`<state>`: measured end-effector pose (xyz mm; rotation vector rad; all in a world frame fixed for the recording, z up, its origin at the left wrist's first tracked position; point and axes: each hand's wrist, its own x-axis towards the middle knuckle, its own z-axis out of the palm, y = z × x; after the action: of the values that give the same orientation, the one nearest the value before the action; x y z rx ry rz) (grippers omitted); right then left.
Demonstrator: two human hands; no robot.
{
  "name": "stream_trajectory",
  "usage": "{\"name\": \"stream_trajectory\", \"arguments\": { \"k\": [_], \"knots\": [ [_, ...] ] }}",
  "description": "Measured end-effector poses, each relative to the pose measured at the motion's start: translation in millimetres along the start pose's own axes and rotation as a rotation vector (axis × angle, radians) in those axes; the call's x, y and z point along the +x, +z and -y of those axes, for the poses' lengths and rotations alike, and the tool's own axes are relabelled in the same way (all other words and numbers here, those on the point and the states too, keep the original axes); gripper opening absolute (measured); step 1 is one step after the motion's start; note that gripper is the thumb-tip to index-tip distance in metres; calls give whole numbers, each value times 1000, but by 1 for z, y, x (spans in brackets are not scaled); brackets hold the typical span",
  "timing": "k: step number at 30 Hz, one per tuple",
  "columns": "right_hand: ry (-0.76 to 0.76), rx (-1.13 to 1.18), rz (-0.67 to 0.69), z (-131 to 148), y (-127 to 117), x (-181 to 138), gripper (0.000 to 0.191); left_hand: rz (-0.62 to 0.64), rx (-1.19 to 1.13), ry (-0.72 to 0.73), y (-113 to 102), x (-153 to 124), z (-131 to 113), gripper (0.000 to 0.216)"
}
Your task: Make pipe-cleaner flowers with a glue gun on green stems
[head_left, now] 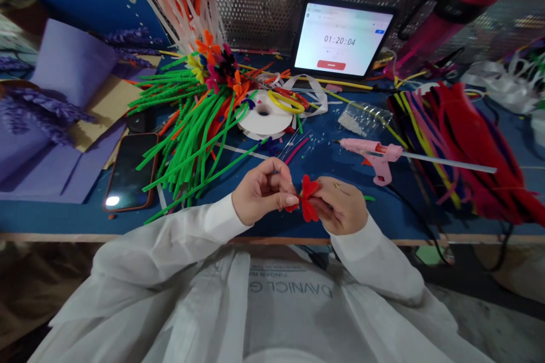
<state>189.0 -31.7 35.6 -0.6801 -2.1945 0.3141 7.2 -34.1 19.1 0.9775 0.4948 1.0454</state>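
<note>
Between my two hands is a small red pipe-cleaner flower [310, 198], held just above the table's front edge. My left hand [267, 190] pinches its left side with thumb and forefinger. My right hand [342, 204] has its fingers closed on the right side of the petals, and a ring shows on one finger. The flower's middle lies between my fingertips and is partly hidden. Right of my hands a pink glue gun [377, 156] lies on its side, a long clear glue stick [449, 163] poking out of its back.
Green pipe cleaners [191, 136] with colourful finished flowers [215, 65] lie left, beside a phone [131, 170]. A white ribbon spool [264, 116] sits behind my hands. Red pipe cleaners [477, 142] lie right. A tablet [343, 39] and a pink bottle [457, 11] stand behind.
</note>
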Motion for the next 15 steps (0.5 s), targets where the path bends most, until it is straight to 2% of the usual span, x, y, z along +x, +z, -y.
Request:
{"name": "stream_trajectory", "arguments": {
  "k": [9,15],
  "knots": [
    [27,-11,37,-2,-2,-3,25,-4,8,-6,0,0,-1,31],
    [64,-22,-26,-2,-2,-7,15,-33,46,-33,0,0,-4,32]
  ]
}}
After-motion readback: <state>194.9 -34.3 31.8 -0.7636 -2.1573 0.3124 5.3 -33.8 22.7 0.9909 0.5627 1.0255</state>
